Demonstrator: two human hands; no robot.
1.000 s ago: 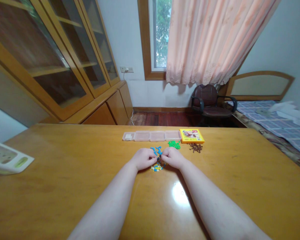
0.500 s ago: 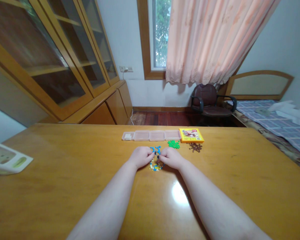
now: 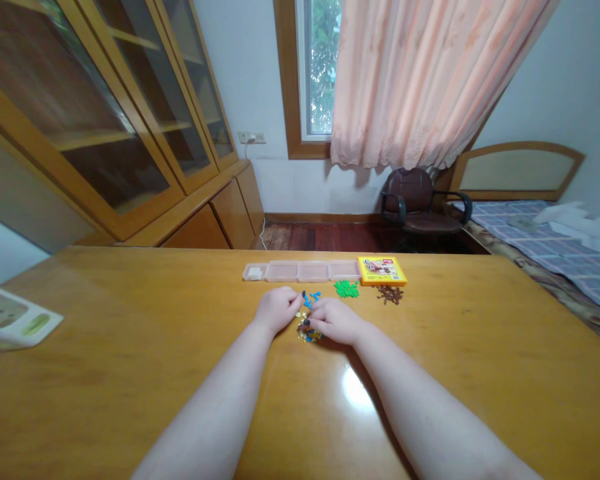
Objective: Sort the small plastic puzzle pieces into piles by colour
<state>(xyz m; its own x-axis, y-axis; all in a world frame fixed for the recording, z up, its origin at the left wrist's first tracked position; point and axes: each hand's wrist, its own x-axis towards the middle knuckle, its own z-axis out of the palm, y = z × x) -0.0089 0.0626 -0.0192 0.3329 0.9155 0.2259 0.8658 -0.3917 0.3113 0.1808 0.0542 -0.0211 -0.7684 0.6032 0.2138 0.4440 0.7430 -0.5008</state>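
Note:
My left hand (image 3: 279, 309) rests just left of a small group of blue pieces (image 3: 310, 300), its fingers closed together; what they hold, if anything, is too small to make out. Over a mixed pile of small white, yellow and blue pieces (image 3: 310, 335) is my right hand (image 3: 337, 321), with thumb and fingers pinched and part of the pile hidden beneath. A heap of green pieces (image 3: 347, 289) lies beyond my right hand. Brown pieces (image 3: 390, 295) are heaped farther right.
A clear compartmented tray (image 3: 313, 271) stands behind the pieces, with a yellow box (image 3: 383, 271) at its right end. A white plastic object (image 3: 15, 317) is at the table's left edge. Beyond the table (image 3: 130, 320) stands an office chair (image 3: 415, 200).
My right hand has moved slightly left and nearer, over the mixed pile. My left hand has shifted a little up and away from it, so the fingertips are farther apart.

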